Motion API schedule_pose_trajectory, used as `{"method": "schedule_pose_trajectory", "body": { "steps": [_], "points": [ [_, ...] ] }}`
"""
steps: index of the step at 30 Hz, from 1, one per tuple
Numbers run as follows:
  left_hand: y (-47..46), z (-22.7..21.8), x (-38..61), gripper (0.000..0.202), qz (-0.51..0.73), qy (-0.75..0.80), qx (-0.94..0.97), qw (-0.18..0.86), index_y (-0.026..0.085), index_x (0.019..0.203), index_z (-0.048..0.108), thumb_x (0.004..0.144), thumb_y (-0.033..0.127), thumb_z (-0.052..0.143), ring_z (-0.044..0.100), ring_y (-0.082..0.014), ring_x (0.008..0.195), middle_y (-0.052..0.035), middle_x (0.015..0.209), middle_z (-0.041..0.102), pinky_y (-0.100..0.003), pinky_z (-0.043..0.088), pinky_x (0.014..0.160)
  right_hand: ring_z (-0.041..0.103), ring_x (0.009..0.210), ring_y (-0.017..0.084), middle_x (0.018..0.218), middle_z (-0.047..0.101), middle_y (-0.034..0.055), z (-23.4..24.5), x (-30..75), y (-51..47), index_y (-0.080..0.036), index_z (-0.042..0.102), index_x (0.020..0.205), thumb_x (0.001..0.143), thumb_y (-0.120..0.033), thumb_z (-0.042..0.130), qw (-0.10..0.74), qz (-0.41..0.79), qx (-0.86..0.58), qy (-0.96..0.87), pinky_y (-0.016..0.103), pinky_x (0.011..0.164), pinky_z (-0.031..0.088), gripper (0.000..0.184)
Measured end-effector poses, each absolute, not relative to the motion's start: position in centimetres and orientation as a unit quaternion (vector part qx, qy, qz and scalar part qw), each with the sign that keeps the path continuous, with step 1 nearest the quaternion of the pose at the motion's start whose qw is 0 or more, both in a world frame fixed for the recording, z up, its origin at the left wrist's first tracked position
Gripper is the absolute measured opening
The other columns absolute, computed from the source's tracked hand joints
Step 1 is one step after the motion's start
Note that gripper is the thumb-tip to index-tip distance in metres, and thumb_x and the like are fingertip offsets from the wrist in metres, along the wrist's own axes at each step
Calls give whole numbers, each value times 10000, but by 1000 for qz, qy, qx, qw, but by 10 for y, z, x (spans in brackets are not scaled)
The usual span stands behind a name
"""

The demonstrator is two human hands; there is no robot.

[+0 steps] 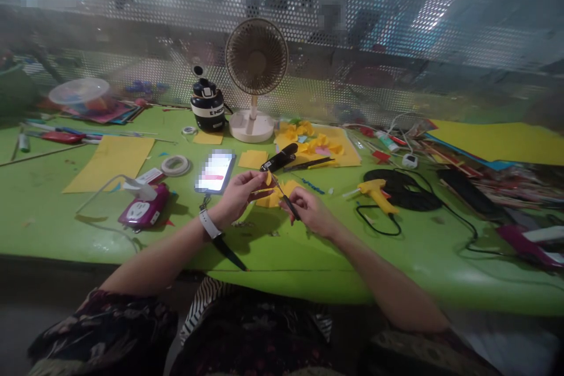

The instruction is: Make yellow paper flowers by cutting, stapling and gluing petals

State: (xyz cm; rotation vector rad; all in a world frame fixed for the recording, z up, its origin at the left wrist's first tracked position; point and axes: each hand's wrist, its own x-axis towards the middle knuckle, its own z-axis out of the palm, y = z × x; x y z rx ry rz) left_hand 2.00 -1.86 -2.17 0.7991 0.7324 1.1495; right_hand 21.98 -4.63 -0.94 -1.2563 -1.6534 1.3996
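Note:
My left hand (240,195) is closed in a pinch on a small piece of yellow paper (268,178). My right hand (312,212) grips dark-handled scissors (291,207), their thin metal end pointing up and left at the paper. The scissor blades are too small to make out clearly. Below and behind the fingers lie more yellow paper pieces (268,200) on the green table. Just beyond my hands are a black stapler (280,157) and a dark, slim tool (314,163). Yellow paper flowers (324,144) rest on a yellow sheet farther back.
Left of my hands are a phone (215,170), a tape roll (175,165) and a purple power strip (145,207). A fan (257,59) and a dark bottle (208,107) stand behind. A yellow glue gun (378,195) and a black cable coil (408,190) lie right.

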Motion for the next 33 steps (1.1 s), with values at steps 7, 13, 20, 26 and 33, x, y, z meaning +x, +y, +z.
{"method": "schedule_pose_trajectory", "body": {
  "steps": [7,13,20,26,33],
  "points": [
    [-18,-28,19,251,507,320,337,726,129,824,671,767,312,833,730,-179,873,-67,901,742,-337,598,837,543,555,145,592,558,-40,-9,218,-48,-230,474,732,696,-626,778,315,531,-486,-619,299,541,444,501],
    [-18,-28,20,250,505,318,336,728,126,816,672,757,301,839,730,-174,861,-62,878,742,-325,609,811,539,547,143,584,553,-41,-9,218,-46,-229,468,725,685,-637,776,315,527,-485,-623,291,526,447,512],
    [-19,-25,21,259,511,328,344,716,128,797,659,751,306,842,738,-195,894,-65,858,746,-316,613,784,537,520,139,567,541,-45,-11,218,-46,-231,463,703,670,-629,787,328,524,-477,-625,284,499,459,514],
    [-18,-20,19,150,509,366,321,710,143,889,643,844,229,759,759,-174,820,-75,896,758,-218,594,636,546,554,135,636,611,-17,-3,233,-37,-214,525,761,703,-645,751,347,427,-533,-643,260,500,429,490],
    [-11,-23,16,158,494,363,277,740,132,907,631,926,285,666,765,-172,831,-111,901,761,-209,612,663,593,607,171,710,688,34,-8,247,-20,-213,559,769,790,-552,722,269,243,-630,-687,275,528,411,376]
  ]
}}
